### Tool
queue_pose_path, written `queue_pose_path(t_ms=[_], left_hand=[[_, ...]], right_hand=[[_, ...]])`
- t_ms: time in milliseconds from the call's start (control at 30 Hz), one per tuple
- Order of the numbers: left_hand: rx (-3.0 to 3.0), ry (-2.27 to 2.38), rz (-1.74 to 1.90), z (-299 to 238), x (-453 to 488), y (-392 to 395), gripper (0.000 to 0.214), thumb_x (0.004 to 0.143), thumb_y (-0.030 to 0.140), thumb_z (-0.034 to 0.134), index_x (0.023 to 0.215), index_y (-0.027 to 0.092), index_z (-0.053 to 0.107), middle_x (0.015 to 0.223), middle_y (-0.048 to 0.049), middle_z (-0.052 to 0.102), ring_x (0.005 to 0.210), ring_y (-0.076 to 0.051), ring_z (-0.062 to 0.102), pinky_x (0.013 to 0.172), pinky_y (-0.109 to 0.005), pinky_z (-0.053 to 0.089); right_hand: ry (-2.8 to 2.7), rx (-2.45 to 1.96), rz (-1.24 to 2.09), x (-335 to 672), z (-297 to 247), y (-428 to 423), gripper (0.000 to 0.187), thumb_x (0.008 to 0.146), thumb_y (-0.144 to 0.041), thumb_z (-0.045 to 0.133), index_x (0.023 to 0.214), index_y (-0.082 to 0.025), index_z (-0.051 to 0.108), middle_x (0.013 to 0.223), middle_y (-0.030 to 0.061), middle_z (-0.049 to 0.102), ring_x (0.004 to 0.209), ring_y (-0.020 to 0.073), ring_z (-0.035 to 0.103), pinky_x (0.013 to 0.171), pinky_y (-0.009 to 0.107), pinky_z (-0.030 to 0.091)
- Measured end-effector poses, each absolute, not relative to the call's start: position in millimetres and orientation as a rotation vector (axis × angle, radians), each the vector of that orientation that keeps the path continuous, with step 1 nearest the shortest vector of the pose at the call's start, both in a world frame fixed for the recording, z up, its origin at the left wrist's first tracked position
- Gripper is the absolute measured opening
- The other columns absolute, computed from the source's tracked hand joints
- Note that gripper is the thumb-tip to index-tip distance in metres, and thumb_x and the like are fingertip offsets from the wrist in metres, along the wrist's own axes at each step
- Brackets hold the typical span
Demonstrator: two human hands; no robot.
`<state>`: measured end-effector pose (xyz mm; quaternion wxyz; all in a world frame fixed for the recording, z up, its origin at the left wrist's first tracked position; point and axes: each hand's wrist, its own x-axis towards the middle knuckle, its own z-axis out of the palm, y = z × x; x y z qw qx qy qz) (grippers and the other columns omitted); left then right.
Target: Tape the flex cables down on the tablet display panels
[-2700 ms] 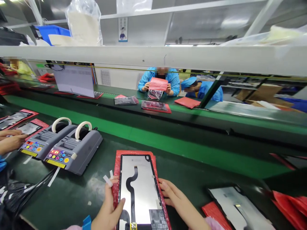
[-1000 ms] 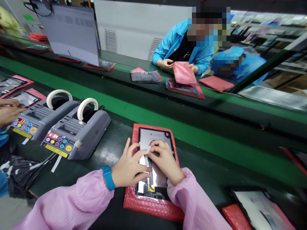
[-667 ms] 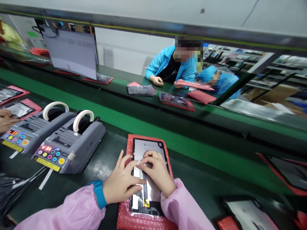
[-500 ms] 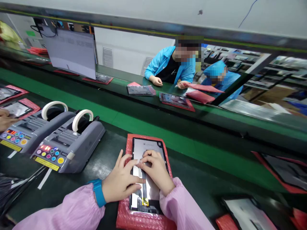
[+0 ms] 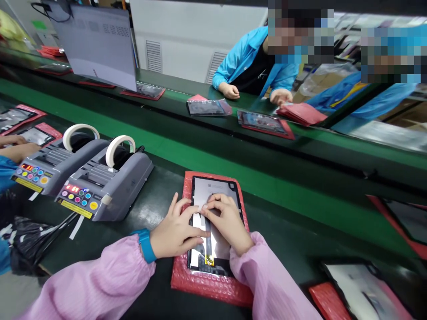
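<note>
A display panel [image 5: 218, 190] lies back side up on a red bubble-wrap sheet [image 5: 213, 284] on the dark green bench. Both my hands rest on its middle. My left hand [image 5: 176, 231], with a blue wristband, presses its fingers flat on the panel's left half. My right hand [image 5: 225, 220] has its fingers curled and pressed down beside them on a small white tape strip [image 5: 202, 208] over the black flex cable [image 5: 208, 231]. Pink sleeves cover both my arms.
Two grey tape dispensers [image 5: 106, 182] stand to the left. A neighbour's hands [image 5: 16, 149] work at the far left. More panels [image 5: 363, 289] on red sheets lie at the right. Beyond the green conveyor [image 5: 267, 182], people in blue jackets [image 5: 253, 62] handle red bags [image 5: 302, 113].
My hands went from the panel's sides onto its middle, pressing tape there. In the last half second they barely shift; the camera tilts down and nears.
</note>
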<state>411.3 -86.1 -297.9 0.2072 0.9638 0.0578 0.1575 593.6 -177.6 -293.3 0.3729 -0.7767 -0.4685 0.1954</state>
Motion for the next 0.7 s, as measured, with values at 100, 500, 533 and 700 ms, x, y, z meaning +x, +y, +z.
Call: queue_pose_path(t_ms=[100,500,533,700], left_hand=[[2.689,0.153,0.438,-297.5,410.9,-85.5,0.026,0.093,0.036,0.058,0.115,0.045,0.069,0.135,-0.0031,0.040,0.128,-0.034,0.030,0.109,-0.077,0.017],[2.696,0.135,0.441,-295.6,411.4,-85.0,0.026,0.093,0.034,0.059,0.114,0.044,0.070,0.132,-0.0028,0.043,0.127,-0.033,0.030,0.110,-0.076,0.015],[2.697,0.134,0.441,-295.3,411.3,-85.2,0.027,0.093,0.034,0.059,0.115,0.045,0.070,0.131,-0.0029,0.044,0.127,-0.033,0.030,0.110,-0.076,0.015],[2.722,0.156,0.453,-295.2,411.8,-85.4,0.030,0.092,0.033,0.060,0.117,0.046,0.068,0.131,-0.0032,0.044,0.127,-0.033,0.031,0.110,-0.075,0.017]], right_hand=[[-1.183,-1.997,0.492,592.7,-293.1,-178.1,0.016,0.078,-0.039,0.074,0.072,-0.024,0.073,0.098,0.0053,0.063,0.098,0.0251,0.052,0.092,0.043,0.039],[-0.923,-1.672,0.749,608.5,-276.5,-182.8,0.030,0.072,-0.052,0.076,0.074,-0.023,0.072,0.095,0.0058,0.066,0.093,0.0221,0.060,0.087,0.038,0.044],[-0.873,-1.638,0.805,610.8,-272.9,-184.7,0.030,0.072,-0.051,0.076,0.076,-0.022,0.071,0.092,0.0050,0.067,0.087,0.0202,0.061,0.082,0.036,0.045],[-0.939,-1.637,1.037,613.0,-269.6,-188.3,0.027,0.070,-0.045,0.078,0.079,-0.021,0.071,0.076,0.0016,0.069,0.068,0.0156,0.058,0.067,0.031,0.045]])
